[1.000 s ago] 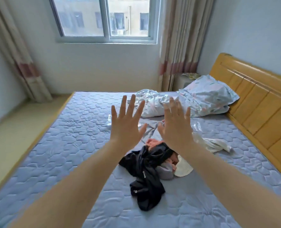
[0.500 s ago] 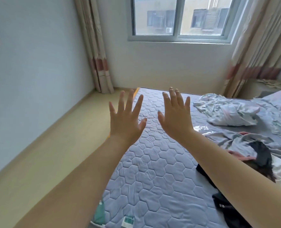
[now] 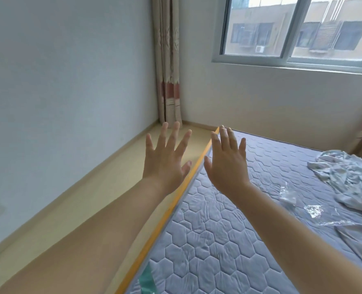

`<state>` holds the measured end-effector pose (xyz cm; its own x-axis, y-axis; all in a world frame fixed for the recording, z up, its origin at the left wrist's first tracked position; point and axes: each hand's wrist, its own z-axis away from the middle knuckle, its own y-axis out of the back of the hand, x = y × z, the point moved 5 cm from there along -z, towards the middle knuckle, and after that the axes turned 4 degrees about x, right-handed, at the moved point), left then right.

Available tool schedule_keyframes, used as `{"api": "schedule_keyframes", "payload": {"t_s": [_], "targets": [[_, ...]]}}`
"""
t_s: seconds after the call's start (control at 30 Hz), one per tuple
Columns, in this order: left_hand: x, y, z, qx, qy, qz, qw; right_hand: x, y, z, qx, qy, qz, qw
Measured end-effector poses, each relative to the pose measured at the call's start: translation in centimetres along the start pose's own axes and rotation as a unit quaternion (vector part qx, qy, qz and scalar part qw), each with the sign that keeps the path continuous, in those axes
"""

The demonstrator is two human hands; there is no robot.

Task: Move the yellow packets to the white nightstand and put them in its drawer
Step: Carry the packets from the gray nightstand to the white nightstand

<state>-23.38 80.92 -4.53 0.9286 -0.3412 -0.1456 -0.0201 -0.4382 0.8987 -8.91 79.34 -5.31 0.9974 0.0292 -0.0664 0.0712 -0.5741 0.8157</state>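
- Grey-blue quilted mattress (image 3: 218, 240) fills the lower right, its orange edge (image 3: 176, 200) running beside the pale floor (image 3: 91, 209).
- My left hand (image 3: 165, 160) is held up over the floor, fingers straight and spread, gripping nothing.
- My right hand (image 3: 226, 166) is raised just beside it over the mattress, flat and spread too, with nothing in it.
- Crumpled floral bedding (image 3: 345, 181) lies at the right, with clear plastic wrap (image 3: 311, 209) near it.
- At the near mattress edge sits a teal patch (image 3: 147, 279), perhaps a label; it is blurred.
- Where the yellow packets are I cannot tell from this view.
- A curtain (image 3: 168, 60) hangs in the corner, left of the window (image 3: 292, 28).
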Motion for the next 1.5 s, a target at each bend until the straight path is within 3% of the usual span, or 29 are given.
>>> {"api": "schedule_keyframes", "payload": {"t_s": [0.27,0.53,0.73,0.9,1.17,1.5], "targets": [[-10.2,-4.7,-5.8,-0.001,-0.004,0.007,1.0,-7.1,-6.2,-8.3,-0.009,-0.001,0.005,1.0],[-27.4,-8.8,-12.9,0.029,-0.068,0.022,0.997,-18.9,-12.3,-17.8,0.037,-0.075,0.027,0.996],[-39.8,-12.7,-17.9,0.018,-0.114,0.054,0.992,-29.0,-18.9,-25.7,0.023,-0.114,0.029,0.993],[-46.8,-15.7,-23.3,0.025,-0.12,0.069,0.99,-33.0,-22.9,-31.6,0.016,-0.117,0.057,0.991],[-44.1,-20.3,-34.3,0.049,-0.146,0.162,0.975,-28.3,-26.3,-38.8,0.04,-0.146,0.109,0.983],[-36.6,-29.5,-56.1,0.115,-0.187,0.137,0.966,-12.4,-36.8,-55.0,0.018,-0.169,0.142,0.975]]}}
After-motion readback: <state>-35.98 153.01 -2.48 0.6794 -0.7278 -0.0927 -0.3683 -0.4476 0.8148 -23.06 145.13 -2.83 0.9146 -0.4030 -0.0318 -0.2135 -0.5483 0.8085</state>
